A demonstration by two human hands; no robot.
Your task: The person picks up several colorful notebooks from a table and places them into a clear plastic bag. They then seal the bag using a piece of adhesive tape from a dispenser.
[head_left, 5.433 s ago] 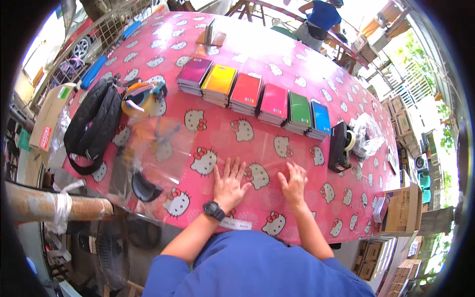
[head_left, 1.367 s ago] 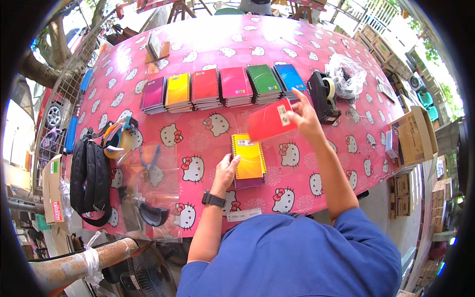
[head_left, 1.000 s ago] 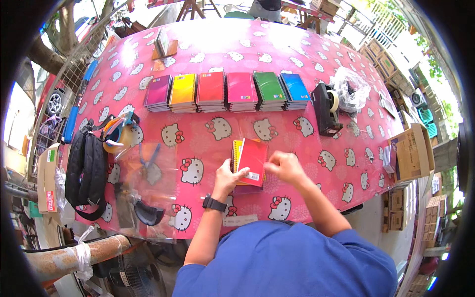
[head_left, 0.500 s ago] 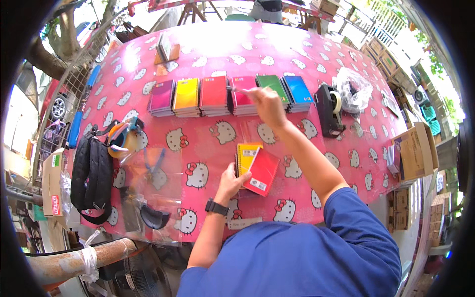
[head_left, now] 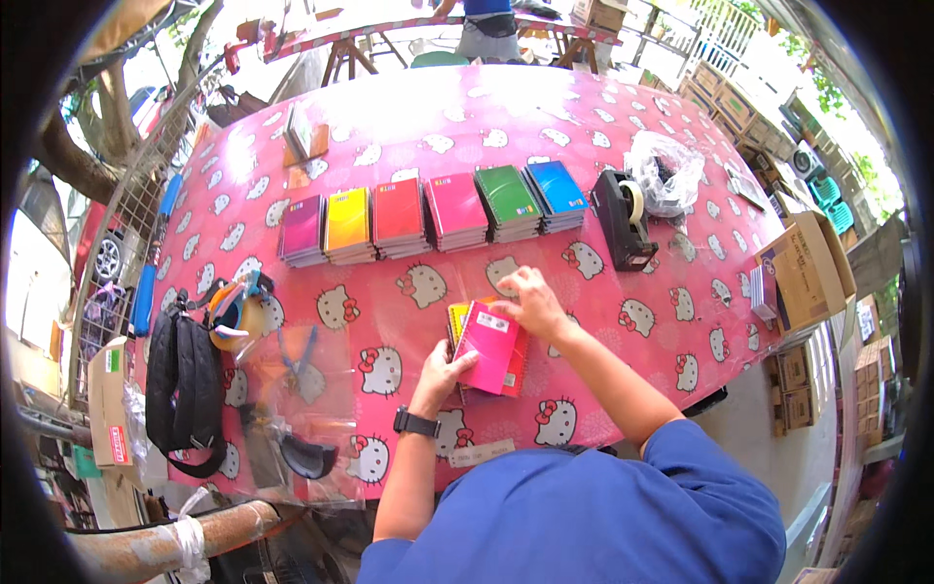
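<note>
A pink spiral notebook (head_left: 489,352) lies tilted over a yellow notebook (head_left: 456,317) and a red notebook (head_left: 520,362), which show only at their edges. My left hand (head_left: 441,378) holds this small pile at its lower left, thumb on the pink cover. At the pink notebook's top corner, my right hand (head_left: 534,306) has its fingers bent and closed on it. Beyond my hands runs a row of notebook stacks: purple (head_left: 302,226), yellow (head_left: 348,220), red (head_left: 398,210), pink (head_left: 455,204), green (head_left: 507,196) and blue (head_left: 556,189).
Right of the row stand a black tape dispenser (head_left: 623,226) and a clear plastic bag (head_left: 668,175). An open cardboard box (head_left: 809,268) sits at the right edge. On the left lie a black bag (head_left: 183,384) and tape rolls (head_left: 232,313). Another person (head_left: 488,31) stands far back.
My right hand has come back from the pink stack toward me with a pink notebook, now on top of the red and yellow ones. My left hand still holds the pile. The view has shifted.
</note>
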